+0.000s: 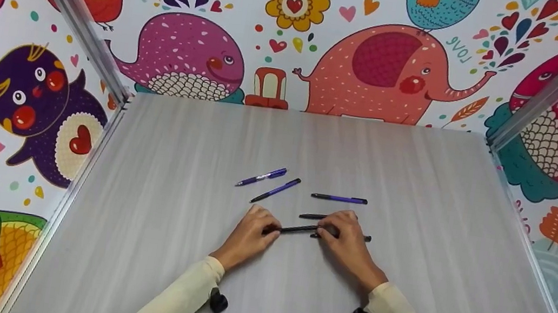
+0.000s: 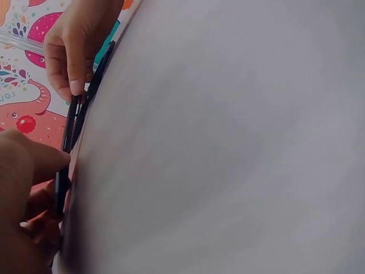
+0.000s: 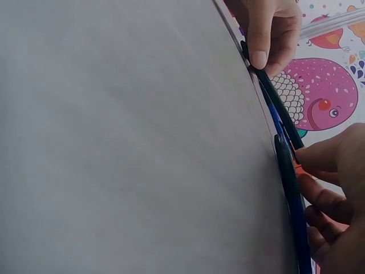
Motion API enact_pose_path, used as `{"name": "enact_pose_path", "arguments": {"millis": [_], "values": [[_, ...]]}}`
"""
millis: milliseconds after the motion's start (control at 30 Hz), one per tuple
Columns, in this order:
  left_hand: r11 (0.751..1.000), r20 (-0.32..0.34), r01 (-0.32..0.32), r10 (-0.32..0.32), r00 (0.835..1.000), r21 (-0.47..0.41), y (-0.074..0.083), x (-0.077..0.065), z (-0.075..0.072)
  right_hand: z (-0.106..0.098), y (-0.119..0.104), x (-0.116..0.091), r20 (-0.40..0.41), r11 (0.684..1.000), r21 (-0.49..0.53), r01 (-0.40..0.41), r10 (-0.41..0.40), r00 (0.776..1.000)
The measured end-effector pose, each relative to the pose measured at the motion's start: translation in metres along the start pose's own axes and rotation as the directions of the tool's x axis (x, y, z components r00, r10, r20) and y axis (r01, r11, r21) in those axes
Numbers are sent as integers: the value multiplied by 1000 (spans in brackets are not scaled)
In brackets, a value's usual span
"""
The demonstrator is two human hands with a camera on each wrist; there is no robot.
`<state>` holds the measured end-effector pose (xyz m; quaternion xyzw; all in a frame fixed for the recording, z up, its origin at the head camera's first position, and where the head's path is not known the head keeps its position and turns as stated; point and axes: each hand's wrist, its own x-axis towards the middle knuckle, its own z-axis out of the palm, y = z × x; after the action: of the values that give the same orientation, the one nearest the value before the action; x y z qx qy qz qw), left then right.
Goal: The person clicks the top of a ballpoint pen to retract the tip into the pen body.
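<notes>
1. Black pen [image 1: 300,229]: left hand [image 1: 250,230] and right hand [image 1: 348,244] hide its ends in head view.
2. Two other pens [image 1: 310,216] are partly hidden by the right hand.
3. The black pen spans between them, pinched by both.

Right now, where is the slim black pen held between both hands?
In the head view, the slim black pen spans the gap between the left hand and the right hand, just below a partly hidden dark pen.

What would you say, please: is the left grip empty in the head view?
No, the left grip holds a black pen, which stretches across to the right grip.
</notes>
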<state>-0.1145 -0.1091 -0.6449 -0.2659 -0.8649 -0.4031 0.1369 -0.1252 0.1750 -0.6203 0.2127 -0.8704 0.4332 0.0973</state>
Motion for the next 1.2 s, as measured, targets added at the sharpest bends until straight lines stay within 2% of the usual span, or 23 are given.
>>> {"name": "enact_pose_path", "arguments": {"millis": [100, 233, 400, 733, 933, 1200], "values": [[1000, 14, -4, 4, 1000, 22, 8, 2, -6, 0, 0, 0, 2, 1000, -2, -9, 9, 1000], [999, 38, 31, -32, 999, 40, 15, 4, -10, 1, 0, -1, -1, 1000, -10, -4, 4, 1000], [998, 54, 54, -56, 997, 45, 16, 5, -10, 2, 0, -2, 1, 1000, -18, -12, 12, 1000], [998, 51, 39, -41, 998, 51, 14, 5, -9, 3, 2, -3, 1, 999, -40, -16, 16, 1000], [997, 54, 53, -57, 997, 59, 14, 5, -8, 3, 0, -1, -1, 998, -57, -6, 6, 1000], [996, 53, 62, -65, 996, 70, 16, 5, -8, 4, -2, -1, -10, 998, -58, -34, 33, 999]]}}
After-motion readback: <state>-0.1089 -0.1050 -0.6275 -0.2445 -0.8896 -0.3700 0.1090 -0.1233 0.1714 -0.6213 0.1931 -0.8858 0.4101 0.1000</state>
